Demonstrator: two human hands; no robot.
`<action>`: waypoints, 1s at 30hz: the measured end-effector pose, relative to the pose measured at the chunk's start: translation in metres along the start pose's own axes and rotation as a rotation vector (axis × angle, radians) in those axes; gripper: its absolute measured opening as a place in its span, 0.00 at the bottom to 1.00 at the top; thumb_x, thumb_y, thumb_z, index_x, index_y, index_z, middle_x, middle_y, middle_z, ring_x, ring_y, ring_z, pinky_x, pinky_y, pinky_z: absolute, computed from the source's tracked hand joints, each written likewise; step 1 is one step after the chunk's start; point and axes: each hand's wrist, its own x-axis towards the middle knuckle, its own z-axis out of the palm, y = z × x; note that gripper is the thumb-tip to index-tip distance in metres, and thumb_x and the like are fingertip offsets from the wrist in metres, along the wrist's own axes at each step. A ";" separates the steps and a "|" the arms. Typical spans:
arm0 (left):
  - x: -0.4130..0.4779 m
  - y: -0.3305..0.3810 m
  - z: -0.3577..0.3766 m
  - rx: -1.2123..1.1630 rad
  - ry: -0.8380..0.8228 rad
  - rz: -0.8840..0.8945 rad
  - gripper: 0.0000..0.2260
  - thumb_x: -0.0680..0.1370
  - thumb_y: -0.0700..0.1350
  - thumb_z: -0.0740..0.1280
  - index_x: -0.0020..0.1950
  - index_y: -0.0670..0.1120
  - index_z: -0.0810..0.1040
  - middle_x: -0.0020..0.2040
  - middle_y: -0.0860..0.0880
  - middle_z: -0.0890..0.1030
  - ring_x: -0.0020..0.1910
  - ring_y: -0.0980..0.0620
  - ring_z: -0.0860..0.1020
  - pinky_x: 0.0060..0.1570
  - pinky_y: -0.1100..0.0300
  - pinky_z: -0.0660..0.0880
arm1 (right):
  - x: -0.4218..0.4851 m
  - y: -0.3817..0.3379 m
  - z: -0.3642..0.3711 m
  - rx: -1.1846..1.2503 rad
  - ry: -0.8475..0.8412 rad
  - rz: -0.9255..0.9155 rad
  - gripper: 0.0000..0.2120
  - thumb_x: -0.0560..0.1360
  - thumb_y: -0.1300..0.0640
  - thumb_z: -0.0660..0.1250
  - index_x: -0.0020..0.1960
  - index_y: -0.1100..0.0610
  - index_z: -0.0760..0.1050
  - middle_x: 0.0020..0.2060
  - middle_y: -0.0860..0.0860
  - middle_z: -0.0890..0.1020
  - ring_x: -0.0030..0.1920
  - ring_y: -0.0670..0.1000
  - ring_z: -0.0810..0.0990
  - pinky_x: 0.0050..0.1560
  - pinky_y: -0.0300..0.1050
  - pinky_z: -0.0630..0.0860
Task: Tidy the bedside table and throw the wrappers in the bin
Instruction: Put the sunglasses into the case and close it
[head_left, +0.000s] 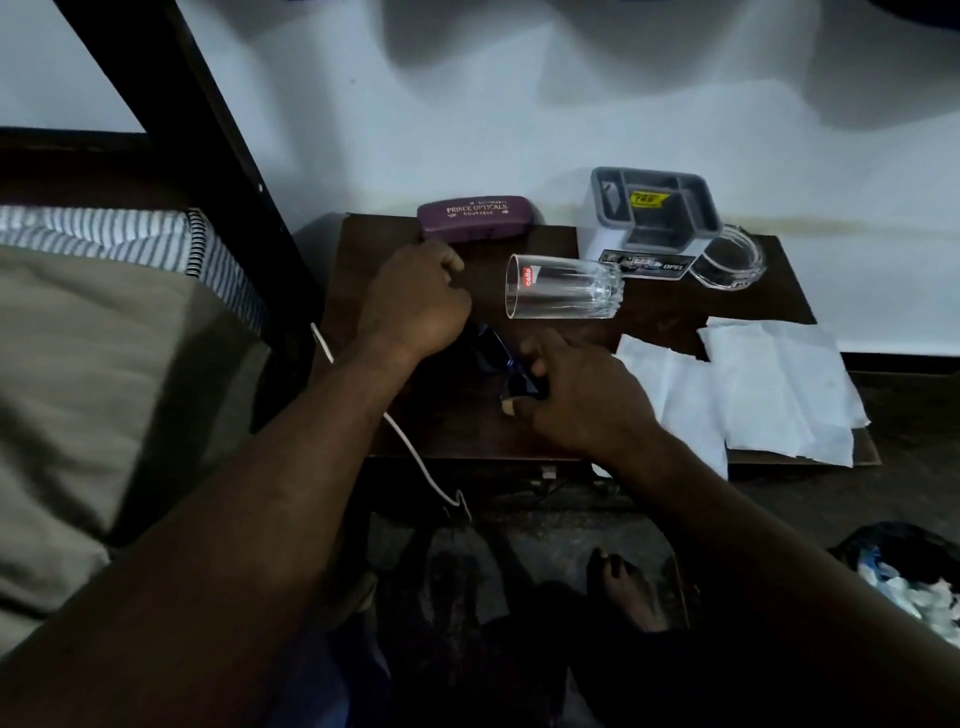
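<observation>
One dark wooden bedside table (675, 322) carries one clear ribbed glass (563, 287) lying on its side at centre, one purple hard glasses case (474, 218) at eleven o'clock, one grey boxy plastic organiser (652, 218) at one o'clock, one round clear dish (727, 262) beside it, and two flat white tissues (769, 384) at three o'clock. One shiny blue crinkled wrapper (511, 371) lies at six o'clock. The right hand (582, 400) pinches the wrapper between thumb and fingers. The left hand (421, 296) is curled into a loose fist just below the case; whether it holds anything I cannot tell. One white cable (410, 447) hangs off the table's front edge.
</observation>
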 end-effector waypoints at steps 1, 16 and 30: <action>0.005 0.000 0.002 0.000 -0.005 -0.004 0.13 0.72 0.41 0.69 0.55 0.51 0.82 0.53 0.50 0.82 0.53 0.51 0.80 0.53 0.58 0.76 | 0.003 0.000 0.001 -0.001 0.011 -0.004 0.27 0.71 0.43 0.77 0.65 0.48 0.71 0.58 0.48 0.83 0.57 0.55 0.82 0.53 0.51 0.79; 0.071 -0.015 0.026 0.248 -0.040 -0.055 0.32 0.81 0.54 0.66 0.83 0.54 0.57 0.83 0.47 0.54 0.79 0.36 0.55 0.75 0.36 0.59 | 0.027 -0.010 -0.001 -0.081 0.035 -0.054 0.14 0.73 0.43 0.75 0.48 0.50 0.74 0.53 0.53 0.82 0.54 0.57 0.81 0.49 0.48 0.75; 0.071 -0.010 0.026 0.027 0.087 -0.071 0.24 0.70 0.59 0.73 0.63 0.49 0.78 0.58 0.46 0.83 0.61 0.44 0.79 0.61 0.47 0.76 | 0.022 -0.005 -0.022 0.233 0.227 -0.120 0.08 0.72 0.52 0.76 0.40 0.50 0.77 0.36 0.44 0.82 0.40 0.47 0.80 0.44 0.44 0.74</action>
